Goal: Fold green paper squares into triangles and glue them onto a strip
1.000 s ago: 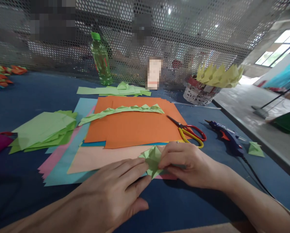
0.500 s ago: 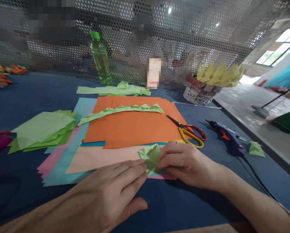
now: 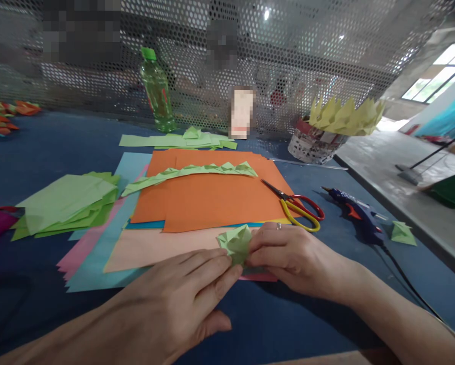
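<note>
A small folded piece of light green paper [image 3: 235,243] lies over the near edge of a stack of coloured sheets. My left hand [image 3: 189,289] stretches flat from the left, its fingertips resting on the paper's lower left corner and the thumb apart below. From the right, the bent fingers of my right hand [image 3: 288,253] pinch the paper's right edge; a ring is on one finger. Beyond, on orange sheets [image 3: 212,203], lies a strip of green folded points [image 3: 197,171]. Scissors [image 3: 295,205] with red and yellow handles rest just past my right hand.
Green paper squares [image 3: 67,203] are piled at left. A glue gun [image 3: 356,213] with a cord and a folded green piece [image 3: 403,233] lie at right. Behind are a green bottle [image 3: 156,94], green strips [image 3: 154,141], a yellow-rimmed paper basket [image 3: 314,144] and a perforated metal screen [image 3: 189,30].
My left fingers have slid slightly right, covering more of the green paper's lower edge. The right hand keeps its pinch with a small shift; other things stay put.
</note>
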A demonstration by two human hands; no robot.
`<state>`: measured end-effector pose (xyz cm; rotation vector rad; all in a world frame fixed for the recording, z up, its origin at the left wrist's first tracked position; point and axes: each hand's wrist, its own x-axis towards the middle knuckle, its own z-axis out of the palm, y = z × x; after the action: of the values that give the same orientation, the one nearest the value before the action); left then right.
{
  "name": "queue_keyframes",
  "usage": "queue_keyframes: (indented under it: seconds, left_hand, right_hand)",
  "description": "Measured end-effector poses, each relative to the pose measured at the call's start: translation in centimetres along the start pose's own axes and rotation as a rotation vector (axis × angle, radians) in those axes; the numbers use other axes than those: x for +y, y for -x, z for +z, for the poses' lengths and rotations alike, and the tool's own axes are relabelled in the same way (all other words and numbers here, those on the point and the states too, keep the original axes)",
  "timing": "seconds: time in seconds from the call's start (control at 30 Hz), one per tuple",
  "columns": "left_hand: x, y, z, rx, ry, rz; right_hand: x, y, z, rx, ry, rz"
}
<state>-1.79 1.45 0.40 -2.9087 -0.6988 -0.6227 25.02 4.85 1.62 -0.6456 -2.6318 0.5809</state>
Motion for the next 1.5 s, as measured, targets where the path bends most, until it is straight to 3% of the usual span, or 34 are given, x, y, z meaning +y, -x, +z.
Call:
queue_keyframes:
  seconds: [0.13, 0.37, 0.7, 0.97, 1.07, 1.23, 1.37, 1.5]
  left_hand:
    - [-0.1, -0.4, -0.1, -0.066, 0.054, -0.018]
    - [0.3, -0.9, 0.0, 0.022, 0.030, -0.013]
    - [0.2, -0.7, 0.0, -0.002, 0.061, -0.025]
    - [0.5, -0.8, 0.1, -0.105, 0.103, -0.081]
    - [0.5, -0.8, 0.0, -0.156, 0.125, -0.088]
    - [0.6, -0.7, 0.2, -0.173, 0.128, -0.101]
    - [0.5, -0.8, 0.4, -0.171, 0.129, -0.108]
    - [0.5, -0.9, 0.2, -0.170, 0.124, -0.097]
  right_hand:
    - [0.0, 0.0, 0.1, 0.011, 0.036, -0.017]
    - [-0.3, -0.3, -0.1, 0.058, 0.178, -0.075]
    - [-0.4, -0.2, -0.1, 0.043, 0.172, -0.055]
    - [-0.7, -0.1, -0.1, 0.038, 0.182, -0.043]
    - [-0.9, -0.1, -0.5, 0.117, 0.107, -0.034]
    - [-0.9, -0.4, -0.3, 0.376, 0.020, 0.237]
    - [-0.9, -1.0, 1.1, 0.339, 0.014, 0.437]
    - [-1.0, -1.2, 2.0, 0.245, 0.053, 0.508]
